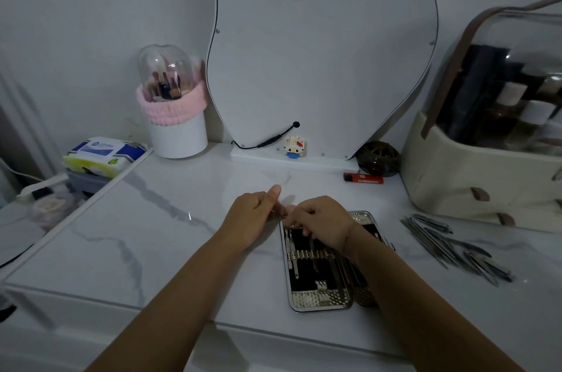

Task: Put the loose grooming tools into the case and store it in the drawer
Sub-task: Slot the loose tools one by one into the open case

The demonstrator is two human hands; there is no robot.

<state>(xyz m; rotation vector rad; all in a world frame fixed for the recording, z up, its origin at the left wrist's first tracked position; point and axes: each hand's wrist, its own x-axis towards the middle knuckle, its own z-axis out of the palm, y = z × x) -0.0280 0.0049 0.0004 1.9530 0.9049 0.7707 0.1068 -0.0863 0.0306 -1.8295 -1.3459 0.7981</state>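
Note:
An open silver grooming case (pixel 319 300) with a black lining lies on the marble vanity top (pixel 170 238). A few thin metal tools sit under its row of loops. My right hand (pixel 322 224) hovers over the case's upper left part and pinches a slim metal tool (pixel 310 242) that points down into the lining. My left hand (pixel 254 215) is just left of the case's top corner, fingers curled at the case's top edge, thumb raised. A pile of loose metal grooming tools (pixel 456 245) lies to the right of the case. No drawer is in sight.
A cream organiser box (pixel 474 177) with a clear dome stands at the right. A red lighter (pixel 363 178), a dark round bowl (pixel 378 158), a small block figure (pixel 294 146), a white brush holder (pixel 178 134) and a wipes pack (pixel 103 155) line the back. The mirror panel (pixel 319 46) stands behind.

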